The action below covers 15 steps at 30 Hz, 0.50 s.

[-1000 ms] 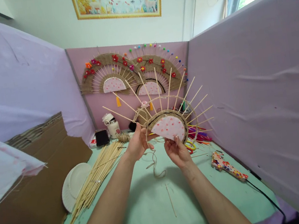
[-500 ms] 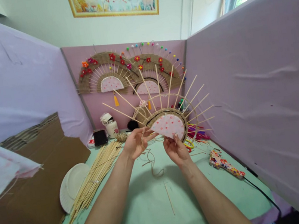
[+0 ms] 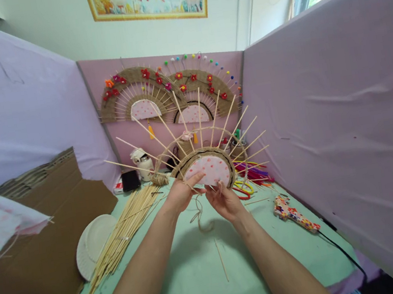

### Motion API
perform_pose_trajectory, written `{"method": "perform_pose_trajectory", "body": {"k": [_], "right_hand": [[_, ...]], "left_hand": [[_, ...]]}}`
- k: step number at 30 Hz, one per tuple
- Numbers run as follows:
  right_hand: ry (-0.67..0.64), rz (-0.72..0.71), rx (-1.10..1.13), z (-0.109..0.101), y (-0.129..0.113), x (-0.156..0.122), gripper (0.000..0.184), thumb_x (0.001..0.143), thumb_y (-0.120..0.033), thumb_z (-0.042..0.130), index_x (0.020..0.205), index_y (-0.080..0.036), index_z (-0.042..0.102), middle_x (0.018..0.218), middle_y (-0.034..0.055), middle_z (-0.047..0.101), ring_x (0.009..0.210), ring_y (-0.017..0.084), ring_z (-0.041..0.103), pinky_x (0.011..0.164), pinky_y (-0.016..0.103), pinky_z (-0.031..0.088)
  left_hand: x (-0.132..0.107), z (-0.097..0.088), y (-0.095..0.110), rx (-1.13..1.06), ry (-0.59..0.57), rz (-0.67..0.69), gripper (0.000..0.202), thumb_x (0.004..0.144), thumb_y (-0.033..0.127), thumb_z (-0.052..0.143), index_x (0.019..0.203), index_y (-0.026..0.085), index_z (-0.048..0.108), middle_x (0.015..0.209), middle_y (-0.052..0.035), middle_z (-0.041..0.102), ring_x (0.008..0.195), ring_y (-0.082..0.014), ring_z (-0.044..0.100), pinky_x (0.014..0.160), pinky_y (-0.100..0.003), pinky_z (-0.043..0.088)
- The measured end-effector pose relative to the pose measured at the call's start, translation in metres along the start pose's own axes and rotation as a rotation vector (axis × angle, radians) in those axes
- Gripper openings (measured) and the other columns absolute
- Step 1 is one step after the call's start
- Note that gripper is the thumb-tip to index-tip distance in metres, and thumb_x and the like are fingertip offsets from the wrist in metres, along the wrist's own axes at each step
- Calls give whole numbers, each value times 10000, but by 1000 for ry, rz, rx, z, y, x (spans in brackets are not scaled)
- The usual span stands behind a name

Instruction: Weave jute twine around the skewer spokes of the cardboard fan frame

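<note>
Swinging down toward 9 o'clock, the fan (image 3: 209,169) tilts over. Left hand (image 3: 182,195) and right hand (image 3: 223,202) each have a grip clamped on its base, with twine (image 3: 199,216) dangling at 6 o'clock.

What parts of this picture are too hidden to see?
All in the head view:
- The fan: its bottom edge is hidden by the left hand and right hand.
- The framed picture: top cut off by the upper edge.
- The paper plates: partly covered by skewers.
- The cord of the glue gun: runs out of sight at the lower right.
</note>
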State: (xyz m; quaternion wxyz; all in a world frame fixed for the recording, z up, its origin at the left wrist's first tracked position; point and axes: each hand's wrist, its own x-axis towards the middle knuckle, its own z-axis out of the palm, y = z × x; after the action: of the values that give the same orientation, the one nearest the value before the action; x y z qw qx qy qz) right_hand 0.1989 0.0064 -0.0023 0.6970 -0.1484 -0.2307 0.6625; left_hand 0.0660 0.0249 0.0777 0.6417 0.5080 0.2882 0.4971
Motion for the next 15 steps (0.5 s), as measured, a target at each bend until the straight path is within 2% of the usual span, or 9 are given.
{"method": "perform_pose_trajectory", "body": {"k": [3,5,7,10,13,15], "right_hand": [[0,66,-240,-2,3,1,359,622,-418,814,868,-202,666,866,13,721,765,130,663,634,224,522],[75,-10,-486,-4,5,3,327,660,-428,780,828,-175,658,778,18,696,648,108,617,555,203,465],[166,-238,-694,-3,6,2,254,715,-400,736,773,-173,638,688,-7,644,581,94,551,537,206,422],[206,-587,-838,6,1,-5,172,782,-361,672,792,-196,626,710,-13,607,655,122,540,646,248,437],[172,-774,-933,28,-9,-15,127,813,-332,641,866,-217,633,837,20,615,791,162,549,762,293,437],[154,-873,-1030,45,-18,-19,110,828,-314,623,891,-224,630,886,33,600,822,172,532,776,307,430]], "left_hand": [[4,-1,-3,-34,43,85,420,581,322,831,944,158,698,931,-70,716,789,-204,666,640,-332,582],[8,-6,-7,-6,76,165,414,595,340,821,951,165,702,951,-61,716,840,-218,666,732,-377,585],[13,-11,-11,62,118,239,398,626,368,799,959,172,708,974,-59,718,913,-239,660,817,-404,565],[18,-15,-14,243,127,309,341,684,382,753,958,182,723,994,-63,724,1002,-264,643,933,-424,505],[17,-12,-14,325,56,368,324,709,332,735,1012,219,718,1120,-55,698,1155,-273,572,1036,-428,418],[16,-7,-14,289,27,339,325,707,310,733,1022,234,714,1186,-52,671,1234,-274,510,1075,-432,373]]}}
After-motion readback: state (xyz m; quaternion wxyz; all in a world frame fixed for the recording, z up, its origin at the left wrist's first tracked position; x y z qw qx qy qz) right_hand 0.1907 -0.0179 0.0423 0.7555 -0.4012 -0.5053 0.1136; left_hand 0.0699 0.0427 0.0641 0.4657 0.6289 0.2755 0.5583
